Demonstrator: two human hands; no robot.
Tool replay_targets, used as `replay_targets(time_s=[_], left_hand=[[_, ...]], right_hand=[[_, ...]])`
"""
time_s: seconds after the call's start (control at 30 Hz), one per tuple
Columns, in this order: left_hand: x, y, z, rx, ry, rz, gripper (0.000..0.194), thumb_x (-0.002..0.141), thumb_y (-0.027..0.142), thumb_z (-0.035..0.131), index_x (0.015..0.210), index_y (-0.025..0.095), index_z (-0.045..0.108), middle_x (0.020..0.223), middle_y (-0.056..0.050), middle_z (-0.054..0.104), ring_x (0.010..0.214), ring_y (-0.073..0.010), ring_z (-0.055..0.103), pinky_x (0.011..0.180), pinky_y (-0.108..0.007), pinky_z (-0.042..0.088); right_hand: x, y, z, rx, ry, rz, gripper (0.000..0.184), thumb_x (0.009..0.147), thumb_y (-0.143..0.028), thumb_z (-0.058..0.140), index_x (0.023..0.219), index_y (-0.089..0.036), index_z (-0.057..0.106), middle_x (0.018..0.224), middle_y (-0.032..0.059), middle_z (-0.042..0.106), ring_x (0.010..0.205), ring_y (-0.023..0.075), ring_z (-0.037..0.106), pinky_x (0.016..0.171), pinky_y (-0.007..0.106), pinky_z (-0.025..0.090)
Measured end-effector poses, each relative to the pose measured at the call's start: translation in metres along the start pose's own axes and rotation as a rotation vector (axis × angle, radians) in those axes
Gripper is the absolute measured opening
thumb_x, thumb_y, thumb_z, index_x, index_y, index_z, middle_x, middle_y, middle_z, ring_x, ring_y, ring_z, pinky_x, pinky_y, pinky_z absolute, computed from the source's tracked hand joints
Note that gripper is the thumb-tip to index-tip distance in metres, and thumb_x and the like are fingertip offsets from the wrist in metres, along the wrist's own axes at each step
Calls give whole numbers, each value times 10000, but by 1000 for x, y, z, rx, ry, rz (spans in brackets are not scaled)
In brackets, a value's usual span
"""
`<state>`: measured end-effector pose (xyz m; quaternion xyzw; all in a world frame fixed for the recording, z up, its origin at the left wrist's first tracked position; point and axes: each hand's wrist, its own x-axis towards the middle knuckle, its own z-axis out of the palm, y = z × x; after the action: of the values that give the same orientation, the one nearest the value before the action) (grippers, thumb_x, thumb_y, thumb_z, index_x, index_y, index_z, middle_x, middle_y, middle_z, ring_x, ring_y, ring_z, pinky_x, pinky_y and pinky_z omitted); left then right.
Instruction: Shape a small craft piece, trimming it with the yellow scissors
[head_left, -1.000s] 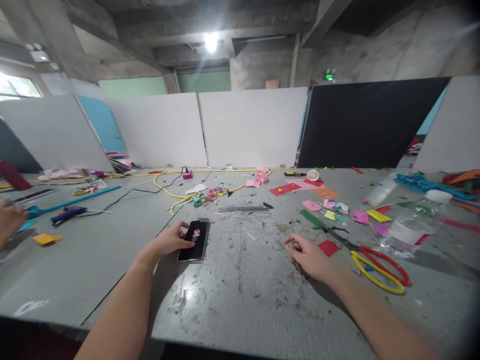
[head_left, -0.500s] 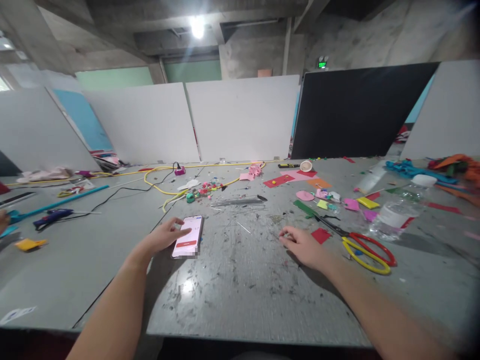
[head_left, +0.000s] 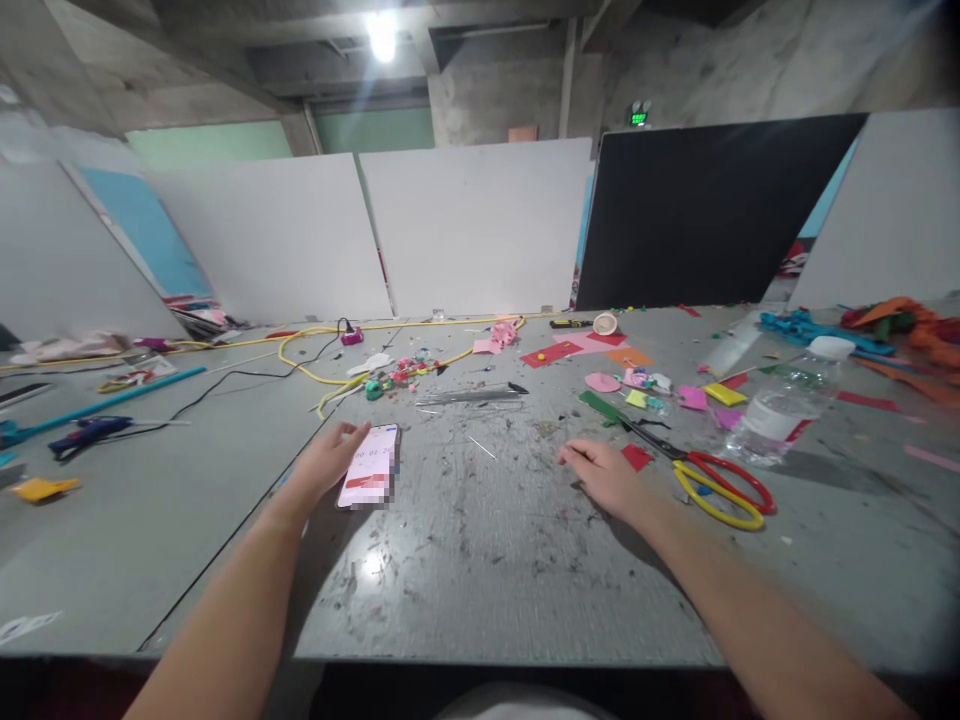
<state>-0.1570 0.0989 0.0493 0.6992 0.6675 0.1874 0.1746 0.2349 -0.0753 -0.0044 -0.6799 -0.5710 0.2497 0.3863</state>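
A phone [head_left: 373, 448] lies face up on the grey table, its pale screen showing timer-like digits and a red bar. My left hand [head_left: 328, 462] rests at the phone's left edge, fingers loosely bent and apart, gripping nothing. Further right, my right hand [head_left: 606, 478] lies on the tabletop with its fingers curled together; I see nothing in it. Between the hands is a thin metal rod [head_left: 482, 447]. Large scissors [head_left: 724, 490] with one red and one yellow handle lie right of my right hand, beside a small red scrap [head_left: 637, 457].
Behind the hands lie long tweezers-like metal pieces [head_left: 469, 395], a heap of small coloured bits [head_left: 405, 375] and a yellow cord [head_left: 300, 375]. A clear water bottle [head_left: 780, 410] stands at right. A blue glue gun [head_left: 90, 436] lies at left. White and black panels [head_left: 720, 215] border the back.
My left thumb has come off the phone screen, and that hand has drawn to the phone's left edge. My right fingers have curled in more. The view has shifted slightly.
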Motion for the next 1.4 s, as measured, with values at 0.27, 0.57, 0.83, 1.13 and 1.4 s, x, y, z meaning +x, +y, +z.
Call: replay_targets(time_s=[0.27,0.57,0.83,1.13,1.4], left_hand=[[-50,73,33,-198,89,426,325,929,477,496,932,189,647,895,-76,704,830,-221,637,735,-327,496],[-87,167,99,-757,-549,671,272,890,422,625,910,160,692,900,-62,714,808,-173,632,724,-288,482],[-69,142,146,-934,-569,424,411,751,538,803,833,153,683,761,-34,661,636,-112,556,618,-255,431],[-63,141,137,-916,-547,546,313,759,444,808,860,174,687,853,-68,709,741,-155,623,696,-296,482],[-60,141,130,-768,-394,547,259,807,431,708,859,180,680,833,-45,691,752,-168,604,694,-296,478]], right_hand=[[2,-39,-11,107,25,-19,336,896,-444,516,833,-196,733,653,17,590,662,198,546,584,286,380],[35,-70,18,289,19,-240,341,922,-435,512,783,-186,699,652,15,634,649,170,571,610,277,419],[39,-26,45,324,23,-195,375,868,-518,565,732,-183,663,624,1,574,591,144,496,556,270,368],[32,-29,43,328,90,-252,315,865,-486,586,859,-187,688,691,15,652,624,160,573,599,287,434],[35,-26,41,258,256,-344,272,879,-406,642,1050,-196,663,853,48,730,737,183,681,675,303,523]])
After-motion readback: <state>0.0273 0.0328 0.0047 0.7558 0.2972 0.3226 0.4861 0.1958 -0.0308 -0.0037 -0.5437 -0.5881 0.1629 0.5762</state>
